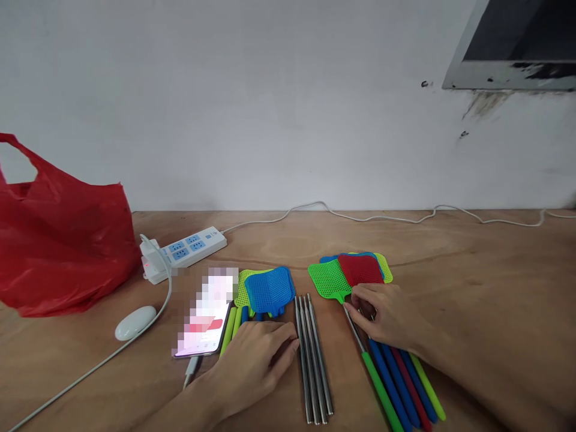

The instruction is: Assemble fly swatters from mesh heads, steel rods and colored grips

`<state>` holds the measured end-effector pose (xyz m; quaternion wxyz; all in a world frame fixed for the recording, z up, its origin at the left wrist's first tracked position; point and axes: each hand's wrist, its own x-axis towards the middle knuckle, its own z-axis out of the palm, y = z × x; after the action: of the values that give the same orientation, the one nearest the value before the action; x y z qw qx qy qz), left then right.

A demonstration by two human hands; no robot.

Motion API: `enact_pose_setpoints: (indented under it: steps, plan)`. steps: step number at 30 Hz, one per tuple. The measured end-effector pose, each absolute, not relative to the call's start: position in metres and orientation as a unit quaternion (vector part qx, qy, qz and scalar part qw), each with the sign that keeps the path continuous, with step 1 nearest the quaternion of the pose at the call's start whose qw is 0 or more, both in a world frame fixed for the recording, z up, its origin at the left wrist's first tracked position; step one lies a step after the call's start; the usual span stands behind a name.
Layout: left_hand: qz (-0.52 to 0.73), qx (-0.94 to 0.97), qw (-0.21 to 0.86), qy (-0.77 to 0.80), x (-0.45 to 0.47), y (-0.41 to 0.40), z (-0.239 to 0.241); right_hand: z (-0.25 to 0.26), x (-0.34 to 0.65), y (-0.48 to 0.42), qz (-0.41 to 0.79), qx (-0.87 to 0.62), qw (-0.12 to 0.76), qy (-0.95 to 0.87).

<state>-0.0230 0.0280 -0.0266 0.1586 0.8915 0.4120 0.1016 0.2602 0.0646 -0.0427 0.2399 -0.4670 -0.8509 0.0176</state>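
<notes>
My right hand (378, 312) is closed, with thumb and forefinger at the neck of a green fly swatter (330, 279). Beside that swatter lie a red fly swatter (360, 269) and other blue and yellow-green ones, their padded handles pointing towards me. My left hand (256, 360) is curled, thumb against the fingers, over blue and yellow-green handles; whatever is under the fingers is hidden. Just past its knuckles rests a blue fly swatter head (270, 290) on yellow-green ones. Several steel telescopic rods (315, 360) lie side by side between my hands, closest to my left thumb.
A lit phone (207, 318) with a cable plugged in lies left of my left hand. Behind it are a white power strip (189, 249) and a white mouse-shaped object (135, 323). A red plastic bag (67, 240) stands far left. A thin cable runs along the wall.
</notes>
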Motion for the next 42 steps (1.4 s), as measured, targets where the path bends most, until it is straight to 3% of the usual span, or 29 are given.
enact_pose_setpoints:
  steps: [6, 11, 31, 42]
  plan:
    - [0.073, 0.908, 0.144, 0.386, -0.022, 0.032, -0.021, -0.044, 0.258, 0.059, 0.052, -0.469, 0.187, -0.862]
    - [0.083, 0.932, 0.096, 0.339, -0.023, 0.037, -0.027, -0.056, 0.252, 0.054, 0.0, -0.481, 0.166, -0.861]
    - [0.107, 0.93, 0.084, 0.34, -0.033, 0.03, -0.037, -0.056, 0.247, 0.044, 0.011, -0.492, 0.202, -0.847]
    - [0.123, 0.924, 0.078, 0.353, -0.033, 0.034, -0.036, -0.058, 0.244, 0.043, 0.054, -0.511, 0.272, -0.814]
